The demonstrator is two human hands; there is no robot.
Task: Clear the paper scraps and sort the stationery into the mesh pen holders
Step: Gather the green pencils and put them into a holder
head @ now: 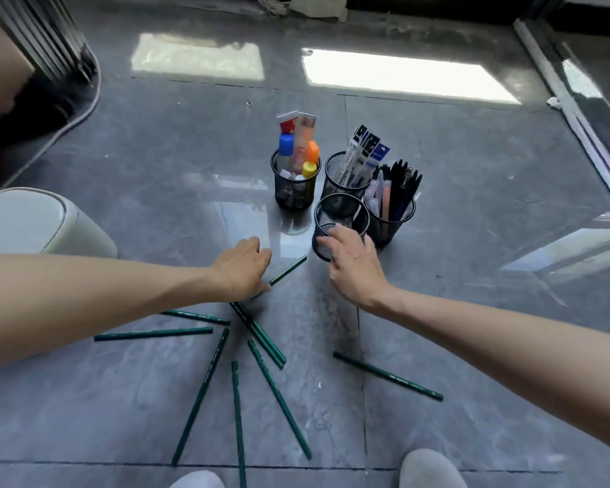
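Left hand (242,269): curled, pinching green pencil (289,269) beside empty mesh holder (342,211).
Right hand (356,265): fingers wrapped round that holder.

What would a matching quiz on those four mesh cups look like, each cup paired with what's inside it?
Cups:
1. left holder
2. back holder
3. right holder
4. front holder

Contents:
A. black pens
B. nothing visible inside; the right hand grips it
C. bottles with coloured caps
D. flat packets

Pairs: 1-C, 2-D, 3-A, 4-B
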